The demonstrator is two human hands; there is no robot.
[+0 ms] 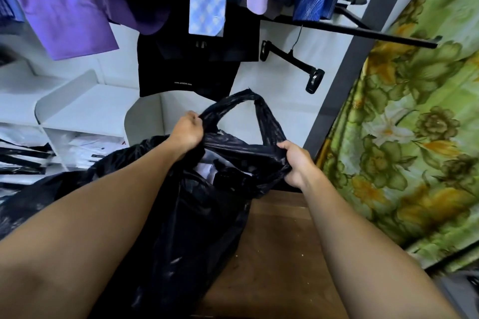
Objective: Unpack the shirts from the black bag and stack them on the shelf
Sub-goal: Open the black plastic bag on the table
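The bag (pixel 197 215) hangs in front of you over the wooden floor (pixel 272 254), its mouth stretched between your two hands so you can see in. Through the gap a pale, folded shirt (pixel 207 169) shows near the top; how many lie under it you cannot tell. One handle loop (pixel 248 103) stands free above the opening, which suggests you are pulling on the rim rather than carrying by the handles.

Your left hand (pixel 186 132) is clenched on the plastic at the far left side of the mouth, fingers curled tight round a bunched fold. Your right hand (pixel 298 160) is clenched too, gripping the near right side of the rim with the thumb on top. Both pull apart, and that tension is what keeps the mouth open.

The shelf (pixel 85 109) is white and sits to the left, beyond the bag, with a rounded divider at its right edge. Its top looks bare; the compartment below already holds packed shirts (pixel 88 147). Above hang a purple shirt (pixel 67 2) and ties, with a hanger (pixel 293 59) on the wall and a green floral curtain (pixel 414 137) to the right.

No shirt is out yet, so to my eye the unpacking is only starting. One hand will have to let go to reach in.
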